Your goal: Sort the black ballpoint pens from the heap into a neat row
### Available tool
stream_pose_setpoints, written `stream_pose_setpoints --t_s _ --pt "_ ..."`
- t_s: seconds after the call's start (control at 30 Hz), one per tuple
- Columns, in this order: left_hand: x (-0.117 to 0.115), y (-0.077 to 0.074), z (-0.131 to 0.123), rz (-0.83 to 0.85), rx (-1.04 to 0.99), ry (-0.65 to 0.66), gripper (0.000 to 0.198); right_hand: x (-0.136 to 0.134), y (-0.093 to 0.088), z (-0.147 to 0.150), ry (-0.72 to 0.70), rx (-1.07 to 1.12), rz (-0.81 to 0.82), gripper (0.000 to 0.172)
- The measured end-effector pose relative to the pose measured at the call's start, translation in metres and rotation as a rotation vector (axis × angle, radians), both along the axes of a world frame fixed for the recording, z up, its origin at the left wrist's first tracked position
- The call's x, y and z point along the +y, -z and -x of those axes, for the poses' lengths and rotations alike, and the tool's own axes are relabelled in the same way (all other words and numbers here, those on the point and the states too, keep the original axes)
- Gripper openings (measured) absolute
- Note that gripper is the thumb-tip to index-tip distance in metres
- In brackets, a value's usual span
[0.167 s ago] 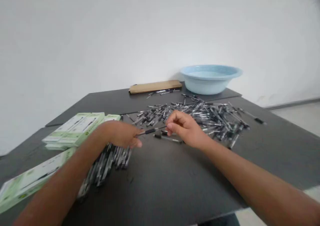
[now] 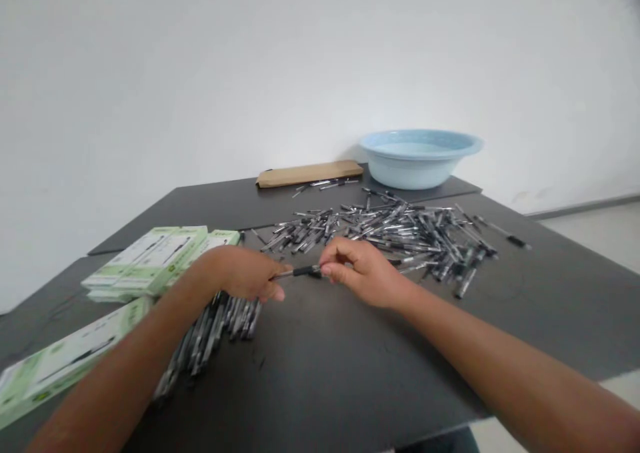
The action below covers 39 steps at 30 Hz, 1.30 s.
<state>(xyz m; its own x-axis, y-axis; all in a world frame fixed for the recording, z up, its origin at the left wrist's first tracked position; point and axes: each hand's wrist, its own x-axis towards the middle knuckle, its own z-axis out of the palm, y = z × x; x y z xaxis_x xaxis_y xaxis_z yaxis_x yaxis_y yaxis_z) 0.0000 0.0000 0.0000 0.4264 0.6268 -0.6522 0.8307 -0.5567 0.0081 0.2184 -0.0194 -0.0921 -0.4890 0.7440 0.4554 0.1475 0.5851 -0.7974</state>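
Note:
My left hand (image 2: 255,276) is closed round the barrel of a pen (image 2: 303,271), which has a black grip and points to the right. At the pen's tip end, the thumb and forefinger of my right hand (image 2: 353,269) are pinched together; whatever small part lies between them is hidden. Below my left hand and forearm is a bundle of pens (image 2: 215,329) lying roughly side by side, partly covered by the arm. Behind my right hand spreads a loose heap of clear pens with black grips (image 2: 400,229).
Green and white pen boxes (image 2: 150,256) are stacked at the left, with another box (image 2: 75,356) nearer me. A light blue basin (image 2: 420,166) and a flat brown cardboard piece (image 2: 310,173) stand at the back by the wall. Stray pens lie near the cardboard and at the right.
My right hand has moved left and slightly down, closer to my left hand along the pen. The thin tip section seen between them is now covered. The left hand has hardly moved.

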Motion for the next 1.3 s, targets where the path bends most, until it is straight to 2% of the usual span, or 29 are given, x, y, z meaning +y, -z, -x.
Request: stream_pose_setpoints --t_s 0.07,0.13,0.27,0.33,0.4,0.53,0.67,0.8,0.93,1.07,1.3 --pt "0.001 0.000 0.001 0.069 0.004 -0.054 0.034 0.002 -0.001 -0.002 -0.038 0.011 -0.012 0.020" --pt "0.002 -0.001 0.003 0.067 -0.011 -0.083 0.029 0.011 -0.002 -0.010 0.017 0.076 -0.001 0.028" --pt "0.002 -0.006 0.005 0.002 0.013 -0.064 0.029 0.045 -0.001 -0.040 0.501 0.049 -0.023 0.019" --pt "0.001 -0.008 0.003 0.001 0.026 -0.053 0.031 0.061 0.002 -0.055 0.720 -0.144 -0.095 0.014" --pt "0.000 -0.009 0.002 0.007 0.032 -0.051 0.033 0.071 0.006 -0.064 0.815 -0.374 -0.115 0.013" --pt "-0.001 -0.009 0.002 0.007 0.035 -0.057 0.035 0.078 0.015 -0.059 0.715 -0.764 -0.134 0.019" --pt "0.000 -0.008 0.004 0.008 0.001 -0.051 0.039 0.079 0.020 -0.044 0.563 -0.867 -0.186 0.024" --pt "0.000 -0.008 0.006 0.004 0.023 -0.062 0.040 0.080 0.024 -0.043 0.424 -0.965 -0.220 0.026" --pt "-0.001 -0.007 0.005 -0.002 -0.004 -0.047 0.044 0.084 0.024 -0.055 0.434 -0.971 -0.170 0.022" --pt "-0.003 -0.007 0.002 -0.013 0.023 -0.051 0.054 0.088 0.023 -0.063 0.514 -0.939 -0.130 0.025" --pt "-0.003 -0.004 -0.002 -0.013 0.098 -0.031 0.063 0.085 0.020 -0.061 0.598 -0.970 -0.104 0.027"
